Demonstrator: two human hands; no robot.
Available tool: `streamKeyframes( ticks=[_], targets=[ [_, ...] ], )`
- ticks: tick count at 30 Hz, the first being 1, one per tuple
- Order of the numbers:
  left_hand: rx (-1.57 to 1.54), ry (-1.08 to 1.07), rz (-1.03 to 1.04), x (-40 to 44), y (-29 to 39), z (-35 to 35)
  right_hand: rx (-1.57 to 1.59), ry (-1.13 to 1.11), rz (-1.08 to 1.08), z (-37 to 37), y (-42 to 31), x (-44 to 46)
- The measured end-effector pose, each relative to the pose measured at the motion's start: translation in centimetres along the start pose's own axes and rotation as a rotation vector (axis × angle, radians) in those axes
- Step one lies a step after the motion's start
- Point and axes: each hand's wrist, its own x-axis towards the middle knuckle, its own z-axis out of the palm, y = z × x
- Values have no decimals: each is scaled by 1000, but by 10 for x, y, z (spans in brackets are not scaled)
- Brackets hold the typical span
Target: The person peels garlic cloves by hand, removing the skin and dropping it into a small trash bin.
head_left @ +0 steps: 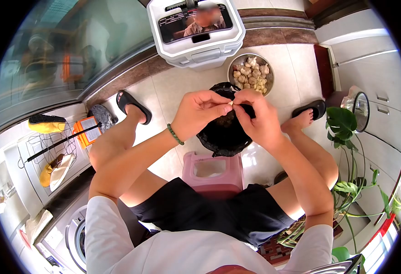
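Observation:
My left hand (pixel 200 112), with a green bead bracelet (pixel 175 134) at its wrist, pinches a small pale garlic clove (pixel 230 103) between thumb and forefinger. Closed fingertips of my right hand (pixel 257 116) meet it from the other side, also on the clove. Both hands are above a bin lined with a black plastic bag (pixel 223 142); some brownish scraps show inside it. Just beyond the bin stands a metal bowl (pixel 272 75) of whole garlic bulbs (pixel 254 68) and loose cloves.
A pink stool (pixel 213 186) is between my legs. Ahead stands a white-grey box (pixel 196 57) with a phone (pixel 196 23) on top, playing a video. A leafy plant (pixel 342 123) and white cabinets (pixel 369 59) are at right, a wire shoe rack (pixel 49 146) at left.

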Motion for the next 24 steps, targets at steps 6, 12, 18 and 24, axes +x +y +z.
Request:
streamKeyframes(
  ticks=[6, 12, 18, 24],
  targets=[
    [29, 33, 34, 0, -5, 3, -135, -79, -87, -2, -2, 4],
    [54, 53, 30, 0, -2, 4, -176, -52, -67, 1, -5, 3],
    [72, 61, 14, 0, -3, 4, -183, -57, -54, 1, -7, 6],
    [60, 67, 4, -1, -4, 4, -170, -106, -44, 0, -8, 8]
  ],
)
